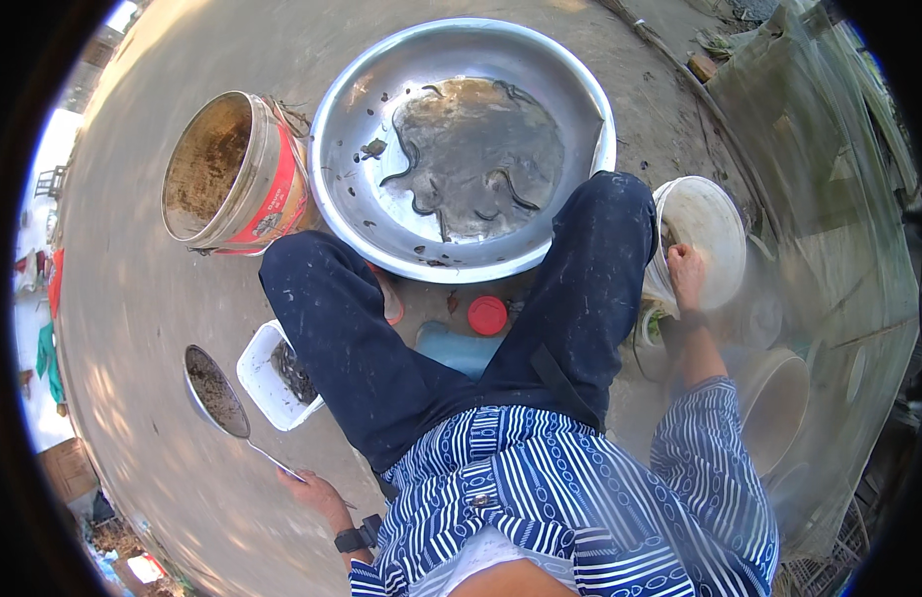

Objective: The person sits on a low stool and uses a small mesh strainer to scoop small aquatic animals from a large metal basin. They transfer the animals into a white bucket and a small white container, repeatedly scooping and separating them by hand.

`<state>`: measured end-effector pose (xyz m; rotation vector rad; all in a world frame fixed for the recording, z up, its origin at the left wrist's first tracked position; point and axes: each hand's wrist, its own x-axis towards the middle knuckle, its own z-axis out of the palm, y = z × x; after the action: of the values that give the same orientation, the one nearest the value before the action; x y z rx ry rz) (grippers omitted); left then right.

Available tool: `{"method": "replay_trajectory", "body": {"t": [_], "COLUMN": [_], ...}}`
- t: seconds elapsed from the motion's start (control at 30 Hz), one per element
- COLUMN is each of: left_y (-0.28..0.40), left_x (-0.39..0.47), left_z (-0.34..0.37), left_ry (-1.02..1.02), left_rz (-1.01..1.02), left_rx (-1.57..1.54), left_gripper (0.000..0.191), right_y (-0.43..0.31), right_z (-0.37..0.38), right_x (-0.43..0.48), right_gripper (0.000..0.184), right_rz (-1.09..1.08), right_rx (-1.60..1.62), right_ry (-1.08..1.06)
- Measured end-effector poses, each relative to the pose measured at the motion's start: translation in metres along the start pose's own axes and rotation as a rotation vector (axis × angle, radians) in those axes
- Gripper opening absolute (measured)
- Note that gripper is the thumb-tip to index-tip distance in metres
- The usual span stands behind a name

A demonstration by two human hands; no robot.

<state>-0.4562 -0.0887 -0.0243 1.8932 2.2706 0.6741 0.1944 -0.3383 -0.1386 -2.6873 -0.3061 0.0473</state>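
My left hand (316, 494) is closed around the thin metal handle of a round strainer or ladle (217, 392). Its dark bowl is tilted beside a white plastic tub (271, 377) that holds a dark heap of slender shapes. My right hand (686, 274) is at the mouth of a white bucket (718, 239), its fingers curled; whether they hold anything is hidden. A large metal basin (461, 270) stands in front of my knees. Several dark, eel-like animals (409, 153) lie in its murky shallow water, with a small lump (373, 149) on the bare metal at left.
A dirty, red-banded bucket (207, 168) leans open beside the basin. Between my legs are a red lid (487, 315) and a bluish object (457, 349). More pale containers (778, 407) stand at right, near a mesh sheet (826, 186).
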Motion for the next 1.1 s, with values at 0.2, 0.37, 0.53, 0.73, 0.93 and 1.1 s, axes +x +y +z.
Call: {"method": "replay_trajectory", "body": {"t": [0.2,0.37,0.53,0.73,0.93,1.1], "left_y": [0.205,0.349,0.442,0.491,0.521,0.529], "left_x": [0.064,0.068,0.034,0.003,-0.011,-0.039], "left_z": [-0.042,0.022,0.185,0.317,0.378,0.418], "left_ry": [-0.192,-0.922,-1.143,-1.096,-1.067,-1.061], "left_rz": [0.084,0.053,-0.116,0.151,0.145,0.217], "left_rx": [-0.942,-1.166,-0.62,-0.306,-0.276,-0.269], "left_gripper": [0.039,0.038,0.054,0.044,0.034,0.038], "right_y": [-0.002,0.003,0.005,0.009,0.005,0.003], "right_z": [0.004,-0.004,-0.004,0.006,0.015,0.019], "right_x": [0.003,0.014,0.024,0.044,0.064,0.067], "right_gripper": [0.024,0.021,0.018,0.014,0.014,0.014], "right_rz": [-0.007,0.024,0.027,0.095,0.086,0.153], "right_rx": [0.055,0.114,0.159,0.236,0.262,0.353], "right_ry": [0.082,0.078,0.128,0.106,0.085,0.038]}}
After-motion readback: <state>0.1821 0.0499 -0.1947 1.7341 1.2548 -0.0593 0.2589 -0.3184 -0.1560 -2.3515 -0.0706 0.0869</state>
